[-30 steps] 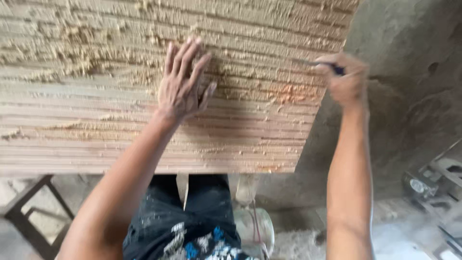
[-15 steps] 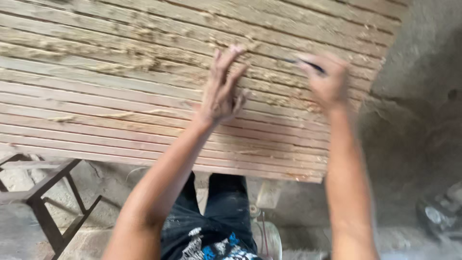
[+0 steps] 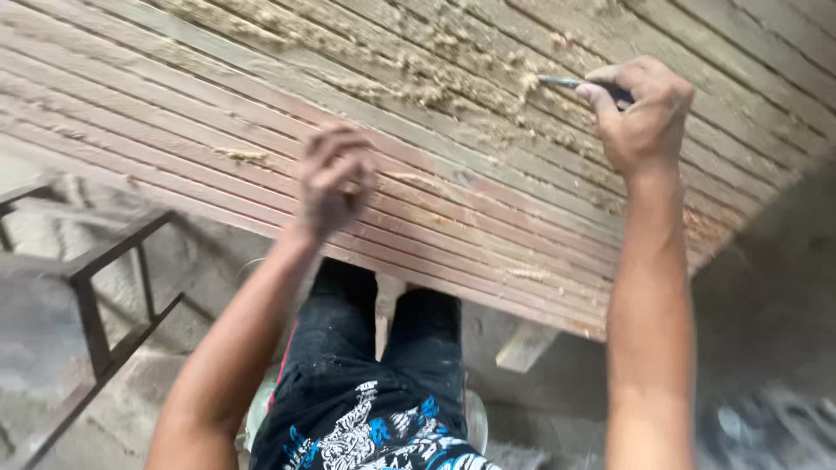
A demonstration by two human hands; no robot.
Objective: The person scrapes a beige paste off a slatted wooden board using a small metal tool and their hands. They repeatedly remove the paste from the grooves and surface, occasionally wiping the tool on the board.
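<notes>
I see a slim metal tool [image 3: 570, 83] gripped in the right hand [image 3: 643, 113], fingers clenched around its dark handle, tip laid against the grooved wooden board [image 3: 488, 209] at the upper right. Pale sawdust [image 3: 418, 61] lies heaped along the grooves just left of the tip. Left hand [image 3: 333, 178], blurred, rests on the board's middle, fingers curled inward, holding nothing I can make out. Below the board's near edge: my black trousers [image 3: 374, 365], a printed shirt [image 3: 383, 439]. A dark metal frame [image 3: 96, 296] stands at left on the grey floor.
</notes>
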